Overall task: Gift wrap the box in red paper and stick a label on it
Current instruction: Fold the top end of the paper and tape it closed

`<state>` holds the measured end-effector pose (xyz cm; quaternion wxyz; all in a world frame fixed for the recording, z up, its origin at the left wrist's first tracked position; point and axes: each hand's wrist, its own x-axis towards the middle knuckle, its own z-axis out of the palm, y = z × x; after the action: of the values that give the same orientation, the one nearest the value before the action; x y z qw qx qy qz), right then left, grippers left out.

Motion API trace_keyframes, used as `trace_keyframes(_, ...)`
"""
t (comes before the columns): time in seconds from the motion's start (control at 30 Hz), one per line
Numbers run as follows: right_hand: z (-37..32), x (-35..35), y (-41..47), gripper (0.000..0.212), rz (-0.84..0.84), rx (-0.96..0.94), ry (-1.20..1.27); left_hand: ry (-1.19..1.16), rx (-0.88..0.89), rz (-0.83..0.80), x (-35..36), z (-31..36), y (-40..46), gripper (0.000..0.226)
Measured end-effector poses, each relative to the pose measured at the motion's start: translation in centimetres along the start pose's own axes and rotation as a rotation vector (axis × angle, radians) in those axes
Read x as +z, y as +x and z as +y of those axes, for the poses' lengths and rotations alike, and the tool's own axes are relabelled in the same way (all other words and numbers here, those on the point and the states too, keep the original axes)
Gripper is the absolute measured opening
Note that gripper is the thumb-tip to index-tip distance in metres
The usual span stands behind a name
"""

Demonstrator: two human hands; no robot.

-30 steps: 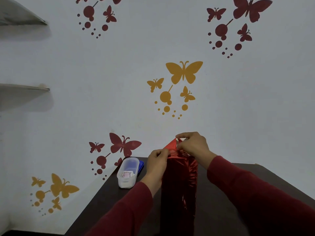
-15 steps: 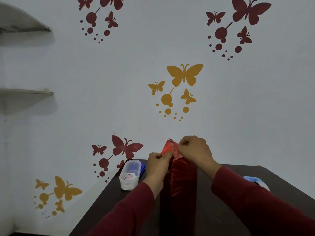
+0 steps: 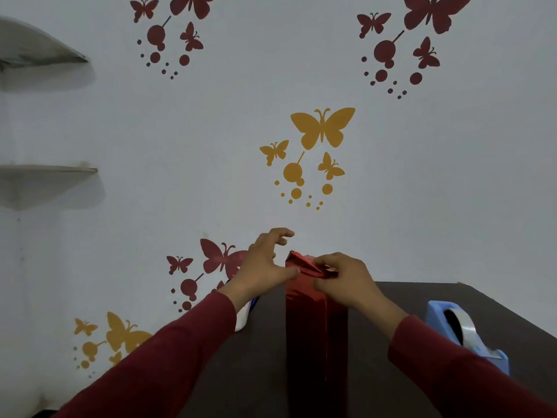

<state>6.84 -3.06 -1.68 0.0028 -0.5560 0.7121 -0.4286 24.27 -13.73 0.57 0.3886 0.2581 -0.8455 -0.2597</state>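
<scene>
Box w/ red paper is being stood at lower centre of frame. Top flap is being pinched by right hand; left hand is being held spread beside it. Risk: fold is being left untaped, so may spring open.

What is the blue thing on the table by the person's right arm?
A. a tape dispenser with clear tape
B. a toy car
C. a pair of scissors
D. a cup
A: the blue tape dispenser sits on the dark table and carries a roll of clear tape, beyond the right sleeve.
</scene>
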Motion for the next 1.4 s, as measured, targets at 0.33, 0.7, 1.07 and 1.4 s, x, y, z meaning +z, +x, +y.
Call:
trace_keyframes(0.33,3.3,-3.0,-0.3,0.056,-0.18,-0.07,0.158,0.081,0.228,-0.227,-0.1,4.5,4.5,0.01)
trace_keyframes(0.7,3.7,-3.4,-1.5,0.066,-0.097,-0.125,0.259,-0.038,0.347,0.167,1.8,6.5,0.9,0.007)
trace_keyframes(1.07,10.1,-7.9,-11.3,0.006,0.467,0.247,0.284,0.07,0.629,-0.025,16.8,5.2,-2.6,0.02)
trace_keyframes(1.4,18.2,-13.0,-13.6,0.022,0.447,0.678,-0.091,-0.07,0.436,-0.33,31.7,6.3,-2.9,0.106)
